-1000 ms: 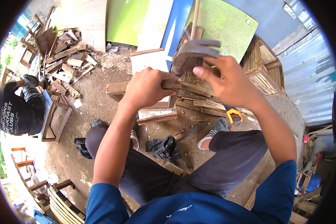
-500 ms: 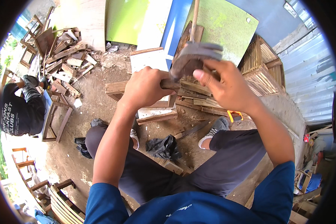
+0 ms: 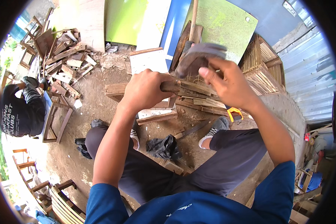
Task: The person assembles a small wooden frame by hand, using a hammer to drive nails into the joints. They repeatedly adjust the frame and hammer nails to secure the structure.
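Observation:
My left hand [image 3: 145,89] is wrapped over the top bar of a brown wooden frame [image 3: 115,89], near the bar's right end. My right hand [image 3: 227,80] grips a claw hammer [image 3: 193,64], whose head is smeared by motion. The hammer head hangs just above and beyond the bar's right end, apart from it, and its handle is mostly hidden by my fingers. Under the frame is a white-topped wooden piece [image 3: 158,113]. Whether a nail stands in the bar I cannot tell.
Scrap wood [image 3: 67,61] is heaped at far left, near a seated person [image 3: 22,108]. Wooden slats [image 3: 201,100] lie beyond my right foot, beside an orange-and-black tool [image 3: 235,114]. A black plastic bag [image 3: 163,146] lies between my feet. Coloured boards [image 3: 132,22] lean at the back.
The hammer head has lifted slightly up and to the right, away from the bar's end, with my right hand. My left hand stays on the bar.

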{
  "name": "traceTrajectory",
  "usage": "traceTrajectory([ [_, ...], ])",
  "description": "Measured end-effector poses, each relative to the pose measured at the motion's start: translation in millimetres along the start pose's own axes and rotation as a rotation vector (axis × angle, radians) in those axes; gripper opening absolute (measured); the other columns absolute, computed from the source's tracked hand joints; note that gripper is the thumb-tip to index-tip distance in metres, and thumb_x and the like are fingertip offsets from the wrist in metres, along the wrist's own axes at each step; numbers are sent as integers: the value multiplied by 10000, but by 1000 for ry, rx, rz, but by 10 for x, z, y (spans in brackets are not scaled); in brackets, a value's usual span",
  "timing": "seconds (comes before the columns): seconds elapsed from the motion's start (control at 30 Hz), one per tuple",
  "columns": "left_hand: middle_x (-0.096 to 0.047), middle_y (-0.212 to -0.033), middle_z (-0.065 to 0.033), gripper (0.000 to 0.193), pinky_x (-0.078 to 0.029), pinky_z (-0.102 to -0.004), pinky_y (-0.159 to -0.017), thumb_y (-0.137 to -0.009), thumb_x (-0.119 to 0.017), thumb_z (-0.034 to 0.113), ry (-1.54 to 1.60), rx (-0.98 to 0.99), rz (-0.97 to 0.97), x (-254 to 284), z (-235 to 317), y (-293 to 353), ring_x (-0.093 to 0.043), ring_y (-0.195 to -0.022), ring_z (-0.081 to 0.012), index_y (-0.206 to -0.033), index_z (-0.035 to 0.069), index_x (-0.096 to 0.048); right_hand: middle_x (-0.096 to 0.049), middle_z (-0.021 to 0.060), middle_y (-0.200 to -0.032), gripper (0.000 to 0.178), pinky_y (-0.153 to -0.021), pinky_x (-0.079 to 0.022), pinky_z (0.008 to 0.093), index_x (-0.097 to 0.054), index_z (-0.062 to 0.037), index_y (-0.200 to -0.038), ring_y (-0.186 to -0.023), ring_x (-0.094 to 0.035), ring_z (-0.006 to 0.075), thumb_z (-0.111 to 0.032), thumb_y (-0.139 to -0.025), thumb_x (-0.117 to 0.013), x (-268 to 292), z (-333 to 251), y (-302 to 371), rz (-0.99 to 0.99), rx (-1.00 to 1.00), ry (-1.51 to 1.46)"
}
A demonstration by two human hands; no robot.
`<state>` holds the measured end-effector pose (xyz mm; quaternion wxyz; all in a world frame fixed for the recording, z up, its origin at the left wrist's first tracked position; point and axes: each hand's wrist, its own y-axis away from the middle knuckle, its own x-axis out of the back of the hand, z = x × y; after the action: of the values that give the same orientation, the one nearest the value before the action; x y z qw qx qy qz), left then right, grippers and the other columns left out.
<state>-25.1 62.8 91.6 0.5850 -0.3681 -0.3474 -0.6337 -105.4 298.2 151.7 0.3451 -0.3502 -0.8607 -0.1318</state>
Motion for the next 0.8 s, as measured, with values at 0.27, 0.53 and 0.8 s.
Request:
traceTrajectory([
  [0.27,-776,-881,-108,330,-594,-454,-813,-786,-873,348,30,-4,5,-39,-75,-16,-749,-872,-342,-1061,181,-797,-585,11,-721,281,-551,-436,290,-665,-27,-1088,-585,-502,92,-302,-1078,-609,66,-134,47,375,158,-318],
  [0.53,-755,-821,-124,338,-576,-428,-747,-757,-893,268,14,-7,4,4,-47,-62,-723,-793,-343,-1055,142,-799,-592,1,-698,306,-540,-398,263,-673,-14,-950,-593,-496,59,-294,-1067,-632,-80,-62,18,166,140,-22],
  [0.8,-755,-837,-130,334,-574,-435,-752,-752,-901,257,40,-40,36,-58,-118,-64,-720,-792,-346,-1045,133,-798,-605,-1,-750,341,-480,-375,222,-666,13,-1147,-559,-481,40,-318,-1082,-613,116,-198,-50,427,200,-329],
])
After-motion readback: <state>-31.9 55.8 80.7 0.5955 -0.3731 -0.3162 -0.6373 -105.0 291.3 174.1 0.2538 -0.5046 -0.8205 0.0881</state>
